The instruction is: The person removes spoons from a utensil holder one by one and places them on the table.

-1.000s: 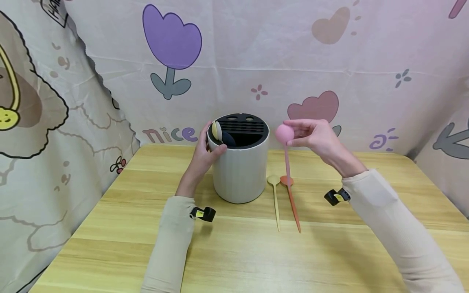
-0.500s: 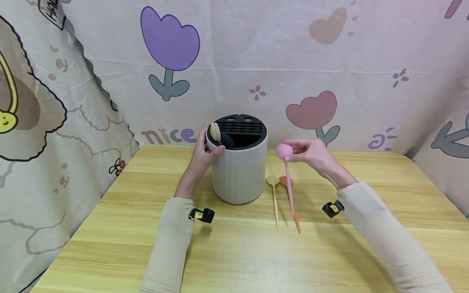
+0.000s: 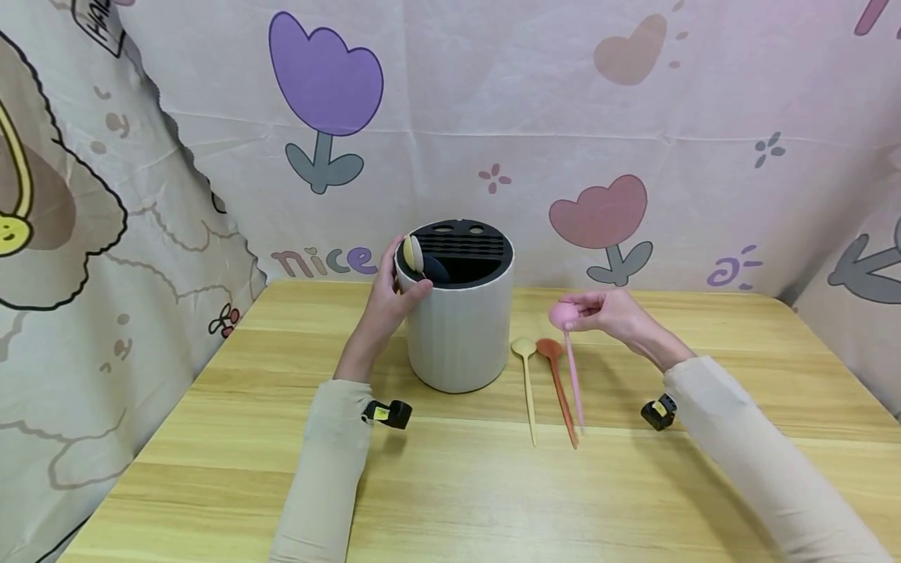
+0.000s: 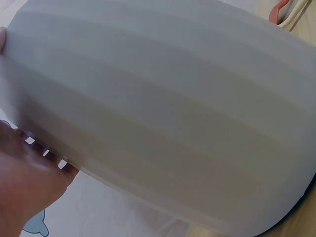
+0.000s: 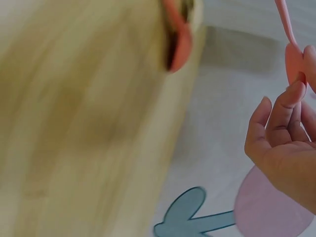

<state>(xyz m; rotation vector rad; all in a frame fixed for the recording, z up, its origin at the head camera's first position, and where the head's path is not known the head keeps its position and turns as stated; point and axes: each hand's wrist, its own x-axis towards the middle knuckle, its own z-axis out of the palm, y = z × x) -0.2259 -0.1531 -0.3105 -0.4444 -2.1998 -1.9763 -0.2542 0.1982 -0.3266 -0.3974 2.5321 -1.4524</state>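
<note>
Your right hand (image 3: 614,317) pinches the pink spoon (image 3: 572,367) by its rounded end, right of centre; your left hand (image 3: 385,303) grips the white container (image 3: 459,336), mid-frame. A leftward drift could knock the orange spoon (image 3: 560,389) askew.

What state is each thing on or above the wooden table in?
Off-white ribbed cylindrical holder: upright, gripped by the left hand
Pink long-handled spoon: pinched by its head in the right hand
Orange long-handled spoon: lying on the table
Pale yellow long-handled spoon: lying on the table
Yellow-and-white utensil head: protruding from the holder
Dark blue rounded piece: in the holder
</note>
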